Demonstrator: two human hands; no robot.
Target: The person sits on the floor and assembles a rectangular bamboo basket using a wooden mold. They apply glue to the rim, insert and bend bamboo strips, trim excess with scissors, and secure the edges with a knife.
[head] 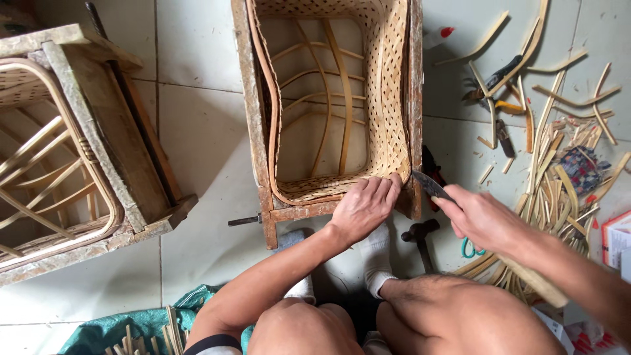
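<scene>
Two hands — left hand (363, 207) on woven basket (388, 131), right hand (483, 217) gripping knife (430, 185).

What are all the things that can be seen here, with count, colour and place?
Basket: one, tan woven, inside the middle frame.
Frame: one, weathered wood, top centre, around the basket.
Second frame: one, grey-brown wood, left, with another basket in it.
Strips: many, tan, scattered right.
Pliers: one pair, dark, upper right.
Hammer: one, black, floor below the frame.
Sack: one, green, bottom left.
Floor: pale tiles.
Knife: one, dark blade, at the basket's corner.
Left hand: presses on the basket rim.
Right hand: grips the knife.
</scene>
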